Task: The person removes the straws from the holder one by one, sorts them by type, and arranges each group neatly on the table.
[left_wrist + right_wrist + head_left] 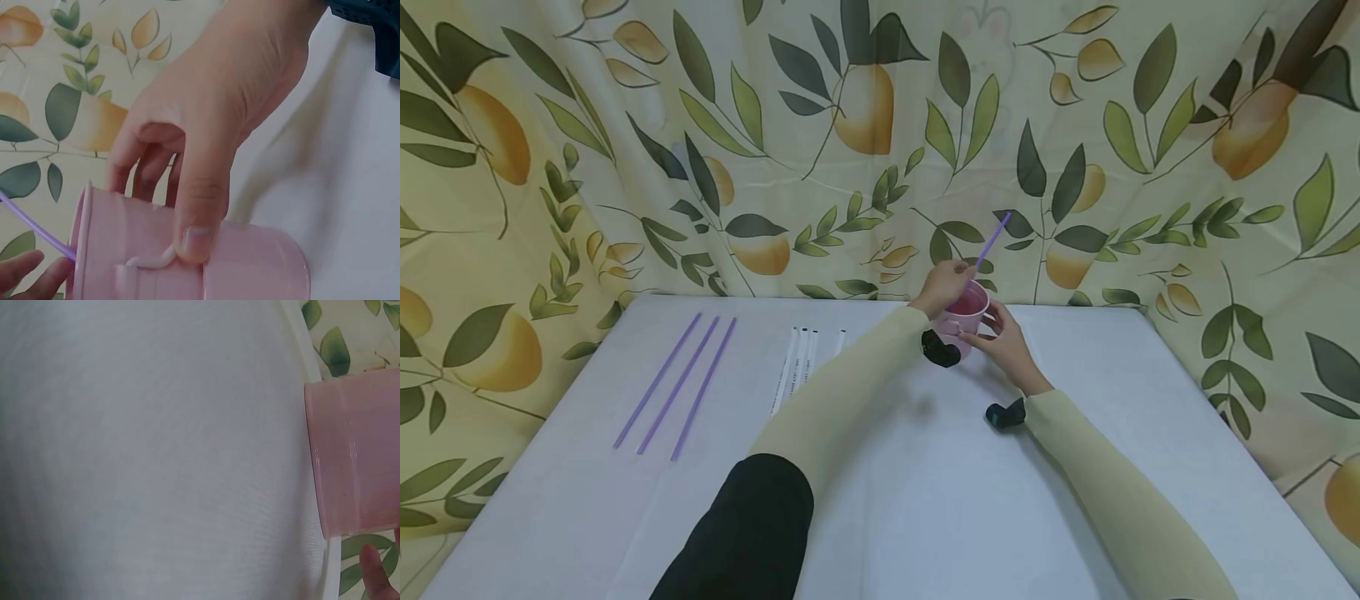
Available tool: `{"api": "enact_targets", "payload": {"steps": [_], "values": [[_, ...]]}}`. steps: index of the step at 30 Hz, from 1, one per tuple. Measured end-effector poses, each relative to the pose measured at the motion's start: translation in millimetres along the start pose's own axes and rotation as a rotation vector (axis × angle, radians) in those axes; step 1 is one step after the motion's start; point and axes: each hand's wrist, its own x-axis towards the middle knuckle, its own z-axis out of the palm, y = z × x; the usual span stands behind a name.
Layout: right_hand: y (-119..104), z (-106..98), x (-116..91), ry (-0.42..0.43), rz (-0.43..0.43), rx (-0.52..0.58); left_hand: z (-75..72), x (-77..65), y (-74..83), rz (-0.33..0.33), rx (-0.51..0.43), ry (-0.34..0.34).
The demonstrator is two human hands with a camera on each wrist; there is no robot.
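Observation:
A pink mug (973, 298) with a small handle is at the middle back of the table. Whether its base touches the cloth I cannot tell. My right hand (1006, 350) grips it from the right. In the left wrist view, the right thumb presses beside the handle (147, 259), with the other fingers round the far side. A purple straw (994, 237) slants up out of the mug's mouth. My left hand (946, 287) pinches it near the rim. Only the mug's lower part (359, 453) and one fingertip (375, 572) show in the right wrist view.
Three purple straws (679, 383) lie side by side at the left of the white table (925, 517). Nearer the middle are several slim white strips (796, 358) with dark print, partly covered by the left sleeve. A leaf-patterned curtain (865, 192) hangs behind the table.

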Motion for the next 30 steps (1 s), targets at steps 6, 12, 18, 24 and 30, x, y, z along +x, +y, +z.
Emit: {"api": "enact_targets", "payload": {"steps": [6, 12, 18, 24, 30], "values": [[0, 0, 1, -0.005, 0.011, 0.001, 8.4, 1.3, -1.1, 0.006, 0.081, -0.017], [4, -1, 3, 0.001, 0.006, -0.02, 10.6, 1.4, -0.1, 0.035, 0.141, -0.066], [6, -1, 3, 0.002, 0.016, -0.037, 10.2, -0.5, -1.2, 0.087, 0.122, -0.154], [-6, 0, -2, -0.009, 0.032, -0.019, 10.1, -1.9, -2.6, 0.128, 0.127, -0.189], [-22, 1, -10, -0.019, 0.041, -0.021, 10.8, -1.6, -3.8, 0.134, 0.098, -0.207]]}}
